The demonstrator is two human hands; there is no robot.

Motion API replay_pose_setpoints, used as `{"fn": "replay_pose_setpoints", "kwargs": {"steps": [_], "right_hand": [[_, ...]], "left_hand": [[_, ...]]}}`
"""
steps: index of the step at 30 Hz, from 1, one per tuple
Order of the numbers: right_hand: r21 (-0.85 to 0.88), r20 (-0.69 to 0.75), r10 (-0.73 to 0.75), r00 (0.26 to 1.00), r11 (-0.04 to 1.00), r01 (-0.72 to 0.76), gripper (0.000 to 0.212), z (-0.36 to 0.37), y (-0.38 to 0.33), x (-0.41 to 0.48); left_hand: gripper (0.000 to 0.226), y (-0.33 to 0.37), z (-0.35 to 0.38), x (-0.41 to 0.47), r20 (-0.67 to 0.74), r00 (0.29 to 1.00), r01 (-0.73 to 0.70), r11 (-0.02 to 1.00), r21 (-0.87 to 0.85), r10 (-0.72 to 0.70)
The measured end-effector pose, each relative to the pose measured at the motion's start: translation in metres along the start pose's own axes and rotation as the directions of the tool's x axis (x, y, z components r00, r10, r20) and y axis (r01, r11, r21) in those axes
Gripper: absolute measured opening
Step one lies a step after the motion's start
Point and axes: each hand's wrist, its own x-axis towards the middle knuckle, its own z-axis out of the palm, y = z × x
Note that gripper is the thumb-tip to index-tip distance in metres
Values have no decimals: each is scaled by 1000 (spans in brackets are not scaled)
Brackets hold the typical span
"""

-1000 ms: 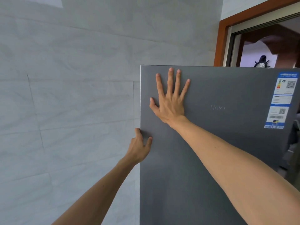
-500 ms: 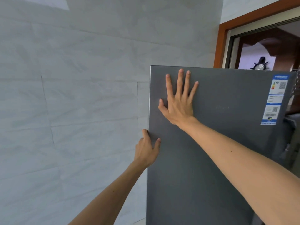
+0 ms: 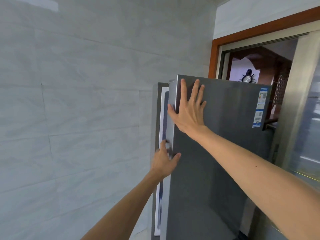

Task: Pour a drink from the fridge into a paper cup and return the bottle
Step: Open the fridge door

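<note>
Fridge door [image 3: 216, 170] ajar beside the wall [image 3: 78, 101]. Left grip [image 3: 164, 161] curls round its edge; right grip [image 3: 188, 115] lies flat, fingers straight. Best pulled steadily at the edge; bottle not visible.

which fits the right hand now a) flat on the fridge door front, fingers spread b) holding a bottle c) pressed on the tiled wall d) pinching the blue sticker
a: the right hand lies flat with fingers spread on the front of the fridge door, near its top, while the left hand grips the door's edge lower down.
</note>
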Motion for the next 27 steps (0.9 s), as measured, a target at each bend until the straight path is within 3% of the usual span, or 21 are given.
{"fn": "replay_pose_setpoints", "kwargs": {"steps": [6,14,19,23,27], "right_hand": [[-2,-47,33,998,999,-33,84,-50,7,-36],[69,-3,76,997,995,-75,79,-107,7,-65],[52,-14,62,998,997,-62,77,-141,29,-82],[43,-35,96,995,995,-95,73,-172,49,-99],[81,2,110,994,991,-110,70,-208,79,-119]], "left_hand": [[67,16,6,-44,84,992,-91,994,-60,96],[70,39,12,-84,206,962,-151,976,-156,181],[61,50,21,-94,225,967,-75,977,-200,121],[77,61,35,-95,327,944,57,950,-306,48],[83,77,57,-104,462,879,72,924,-376,120]]}}
